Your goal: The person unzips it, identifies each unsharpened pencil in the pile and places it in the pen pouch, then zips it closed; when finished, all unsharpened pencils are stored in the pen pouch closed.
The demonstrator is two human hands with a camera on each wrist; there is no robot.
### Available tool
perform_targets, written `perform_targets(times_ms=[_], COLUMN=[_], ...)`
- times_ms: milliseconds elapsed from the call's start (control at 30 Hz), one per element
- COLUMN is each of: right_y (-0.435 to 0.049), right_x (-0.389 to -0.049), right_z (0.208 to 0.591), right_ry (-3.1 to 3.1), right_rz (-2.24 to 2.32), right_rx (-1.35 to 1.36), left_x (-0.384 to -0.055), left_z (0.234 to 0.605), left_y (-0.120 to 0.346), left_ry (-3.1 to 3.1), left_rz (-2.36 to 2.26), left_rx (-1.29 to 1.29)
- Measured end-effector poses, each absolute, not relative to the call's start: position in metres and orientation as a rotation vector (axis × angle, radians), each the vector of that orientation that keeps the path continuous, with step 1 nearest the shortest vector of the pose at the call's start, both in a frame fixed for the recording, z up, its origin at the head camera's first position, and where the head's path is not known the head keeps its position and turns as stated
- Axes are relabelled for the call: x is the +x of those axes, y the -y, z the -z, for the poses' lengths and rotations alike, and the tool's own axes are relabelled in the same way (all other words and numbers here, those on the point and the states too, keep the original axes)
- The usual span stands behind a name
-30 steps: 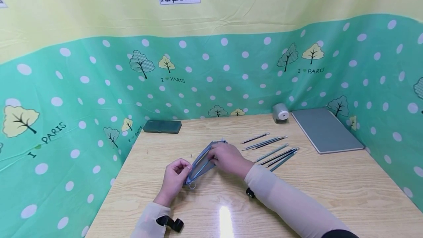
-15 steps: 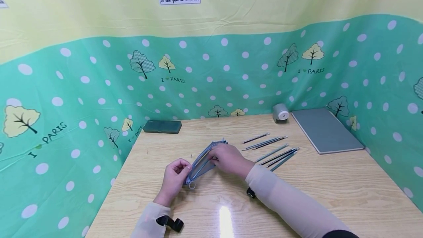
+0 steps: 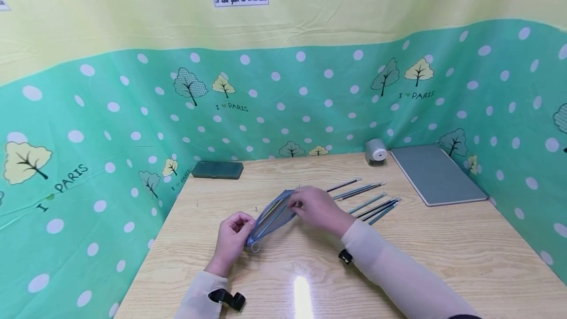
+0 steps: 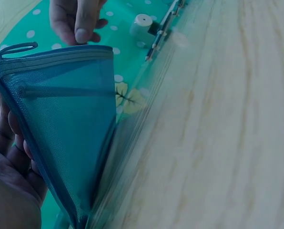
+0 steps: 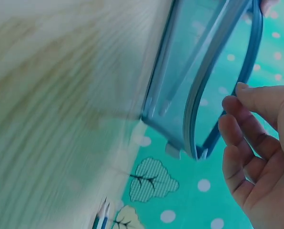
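"What does the pouch point(image 3: 281, 219) look like?"

"Blue see-through mesh with darker blue edging. Its zipper point(image 5: 193, 105) is undone and the mouth gapes upward."

"And how does it sit?"

"On the worktop point(image 3: 177, 245), toward six o'clock in the head view, slanting from about seven o'clock up to one. A small ring point(image 3: 255, 248) hangs at the seven-o'clock end."

"What's inside?"

"A slim pencil point(image 4: 65, 91), visible through the mesh, lying roughly lengthwise."

Pouch point(image 4: 70, 129) is see-through blue mesh, edging darker blue. Pencils point(image 3: 383, 214): some black, some blue-green. Box point(image 3: 217, 170): dark green. Sharpener point(image 3: 375, 152): grey, white front. Surface point(image 3: 443, 250) shows pale wood grain. Cloth point(image 3: 266, 80): pale yellow above; green below, white dots, printed trees. Sleeves point(image 3: 398, 274): cream.
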State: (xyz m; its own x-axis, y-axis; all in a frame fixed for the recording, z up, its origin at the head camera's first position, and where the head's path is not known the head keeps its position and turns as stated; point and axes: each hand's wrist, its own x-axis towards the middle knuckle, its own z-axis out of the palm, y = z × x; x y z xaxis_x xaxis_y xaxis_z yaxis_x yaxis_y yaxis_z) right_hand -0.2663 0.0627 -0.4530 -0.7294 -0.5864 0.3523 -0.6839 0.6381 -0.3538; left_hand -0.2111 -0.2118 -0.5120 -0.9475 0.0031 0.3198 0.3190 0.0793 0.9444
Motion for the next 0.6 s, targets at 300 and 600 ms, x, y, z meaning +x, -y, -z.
perform_targets(times_ms=[300, 600], right_y=[-0.094, -0.121], right_x=[-0.268, -0.265], right_z=[0.452, 0.447], right_ry=[2.656, 2.678], right_rz=[-0.810, -0.839], right_rx=[0.948, 0.834], left_x=[-0.211, -0.210], left_z=[0.513, 0.510], left_y=[0.212, 0.212], left_ry=[2.106, 2.082], left_rz=[1.941, 1.943], left_rx=[-0.298, -0.298])
